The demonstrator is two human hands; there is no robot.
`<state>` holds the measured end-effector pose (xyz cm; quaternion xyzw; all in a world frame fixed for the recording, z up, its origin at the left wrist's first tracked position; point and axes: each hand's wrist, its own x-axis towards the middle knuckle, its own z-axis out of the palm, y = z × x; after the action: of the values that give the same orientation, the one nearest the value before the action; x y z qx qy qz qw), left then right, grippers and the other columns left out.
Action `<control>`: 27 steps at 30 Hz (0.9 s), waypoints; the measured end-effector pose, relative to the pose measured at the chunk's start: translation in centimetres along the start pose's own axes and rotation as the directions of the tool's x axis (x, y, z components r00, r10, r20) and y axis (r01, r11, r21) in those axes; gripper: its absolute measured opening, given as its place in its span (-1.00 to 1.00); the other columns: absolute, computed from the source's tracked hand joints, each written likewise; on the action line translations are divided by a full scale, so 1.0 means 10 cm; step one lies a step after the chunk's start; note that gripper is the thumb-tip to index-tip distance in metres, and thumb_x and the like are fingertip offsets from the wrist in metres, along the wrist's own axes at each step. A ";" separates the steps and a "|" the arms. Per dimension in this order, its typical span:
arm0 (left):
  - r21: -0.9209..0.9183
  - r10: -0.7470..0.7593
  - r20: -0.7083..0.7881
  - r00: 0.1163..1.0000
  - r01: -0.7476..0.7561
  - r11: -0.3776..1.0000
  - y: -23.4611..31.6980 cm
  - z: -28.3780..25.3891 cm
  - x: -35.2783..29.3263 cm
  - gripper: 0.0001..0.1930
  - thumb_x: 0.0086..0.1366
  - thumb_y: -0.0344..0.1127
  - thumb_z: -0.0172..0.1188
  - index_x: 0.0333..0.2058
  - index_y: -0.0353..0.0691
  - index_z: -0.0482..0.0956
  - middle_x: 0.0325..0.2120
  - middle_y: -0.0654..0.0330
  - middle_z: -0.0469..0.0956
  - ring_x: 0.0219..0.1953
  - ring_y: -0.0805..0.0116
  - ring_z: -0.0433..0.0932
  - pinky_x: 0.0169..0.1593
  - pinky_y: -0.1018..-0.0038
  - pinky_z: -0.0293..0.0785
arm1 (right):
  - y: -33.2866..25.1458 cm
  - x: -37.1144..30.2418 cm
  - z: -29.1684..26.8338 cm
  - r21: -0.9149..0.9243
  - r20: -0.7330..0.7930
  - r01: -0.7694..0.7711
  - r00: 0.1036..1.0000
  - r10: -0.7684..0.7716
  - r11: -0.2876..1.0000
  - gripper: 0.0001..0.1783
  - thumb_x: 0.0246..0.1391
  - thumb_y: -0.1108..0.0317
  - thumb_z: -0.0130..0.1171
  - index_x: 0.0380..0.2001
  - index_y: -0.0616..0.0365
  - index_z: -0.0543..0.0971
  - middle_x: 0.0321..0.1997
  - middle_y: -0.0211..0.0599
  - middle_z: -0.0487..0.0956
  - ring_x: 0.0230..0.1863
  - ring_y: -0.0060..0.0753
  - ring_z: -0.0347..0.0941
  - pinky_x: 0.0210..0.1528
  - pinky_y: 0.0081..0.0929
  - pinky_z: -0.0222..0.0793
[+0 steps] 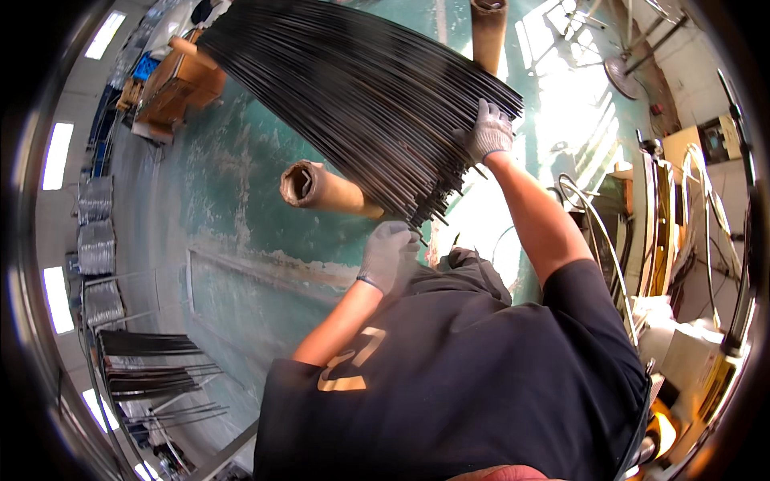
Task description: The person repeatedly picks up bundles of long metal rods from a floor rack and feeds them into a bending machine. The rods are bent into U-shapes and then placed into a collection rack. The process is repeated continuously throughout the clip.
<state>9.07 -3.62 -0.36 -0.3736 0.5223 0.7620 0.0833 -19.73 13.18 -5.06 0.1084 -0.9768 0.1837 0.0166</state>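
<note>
A wide layer of long, thin black rods (pixel 345 88) fans away from me toward the upper left, its near ends uneven. My right hand (pixel 491 135), in a light knitted glove, lies over the rods near their right-hand ends, with the fingers apart and the thumb toward the bundle. At the near left corner of the rods is my left hand (pixel 388 255), also gloved. Its fingers are curled close to the rod tips and slightly blurred; what lies within them is hidden. A thick brown cardboard tube (pixel 337 192) shows under the rods' left side.
Another brown tube (pixel 488 36) stands out beyond the rods at the top right. Cardboard boxes (pixel 172 92) sit at the upper left. More dark rods lie on a rack (pixel 152 361) at the lower left. Hoses (pixel 597 232) and equipment line the right side. The floor (pixel 241 232) is worn green.
</note>
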 end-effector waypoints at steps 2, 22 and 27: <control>-0.053 0.043 -0.030 0.999 -0.045 0.998 0.15 0.17 0.03 -0.77 0.36 -0.43 0.11 -0.03 -0.30 0.44 -0.24 0.05 0.61 -0.28 0.24 0.64 -0.13 0.33 0.60 | -0.07 0.24 0.08 -0.089 0.115 -0.086 0.989 0.096 0.992 0.01 -0.05 -0.28 0.41 0.28 0.18 0.33 0.26 0.05 0.42 0.34 0.11 0.30 0.35 0.02 0.23; -0.041 -0.033 0.049 0.998 0.035 0.999 0.64 0.24 0.68 -0.79 0.37 -0.41 0.08 -0.06 -0.33 0.44 -0.25 0.06 0.60 -0.28 0.26 0.64 -0.18 0.37 0.63 | -0.32 0.56 0.03 -0.145 0.397 -0.101 0.905 0.152 0.984 -0.19 -0.01 -0.27 0.37 0.04 0.24 0.53 0.07 0.11 0.61 0.17 0.08 0.53 0.21 -0.09 0.45; -0.041 -0.081 0.085 0.993 0.085 0.996 0.52 0.13 0.73 -0.80 0.35 -0.42 0.11 -0.08 -0.30 0.44 -0.28 0.09 0.61 -0.33 0.32 0.63 -0.24 0.38 0.63 | -0.40 0.32 0.08 -0.042 0.366 -0.114 0.923 0.121 0.993 -0.39 0.13 -0.12 0.31 -0.08 0.26 0.53 -0.09 0.18 0.67 0.02 0.21 0.60 0.07 0.03 0.48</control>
<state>0.66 -6.74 -1.11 -0.3646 0.4854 0.7842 0.1283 -21.96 8.60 -4.11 0.0820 -0.9691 0.1510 -0.1767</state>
